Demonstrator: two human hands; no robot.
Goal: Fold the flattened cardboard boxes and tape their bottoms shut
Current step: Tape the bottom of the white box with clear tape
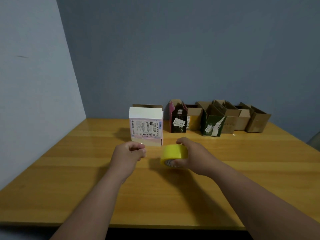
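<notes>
our right hand (192,154) wraps round the yellow tape roll (174,155), fingers over its top and thumb at the core, just above the table (69,170). our left hand (132,152) is curled, thumb against fingertips as if pinching the tape's free end, though we cannot tell whether a strip is there. just beyond the hands stands the white box (146,126), flaps open upward. we judge it light, thin-walled and easily dented, so we would steady it by its side edges. folded brown boxes (225,118) line the wall.
</notes>
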